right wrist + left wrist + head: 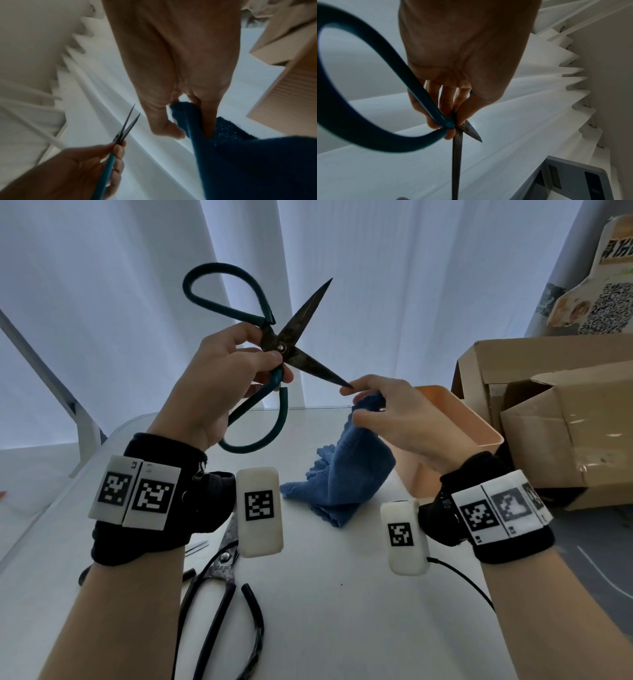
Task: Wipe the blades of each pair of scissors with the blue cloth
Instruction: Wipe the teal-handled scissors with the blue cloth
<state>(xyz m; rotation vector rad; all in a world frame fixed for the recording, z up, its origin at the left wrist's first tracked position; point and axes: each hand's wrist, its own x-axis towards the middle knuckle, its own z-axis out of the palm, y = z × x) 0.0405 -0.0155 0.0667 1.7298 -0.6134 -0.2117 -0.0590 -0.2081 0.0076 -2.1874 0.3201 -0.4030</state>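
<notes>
Scissors point(291, 344) (no brand legible), blue cloth point(346, 474)

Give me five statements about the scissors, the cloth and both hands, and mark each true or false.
1. The left hand holds the teal-handled scissors near the pivot. True.
2. The blades of those scissors are closed. False: they are spread wide apart.
3. The right hand grips the blue cloth. True.
4. The black-handled scissors are raised in the air. False: they lie on the white table.
5. The blue cloth is wrapped round both blades. False: it hangs from the right hand, by the lower blade's tip.
</notes>
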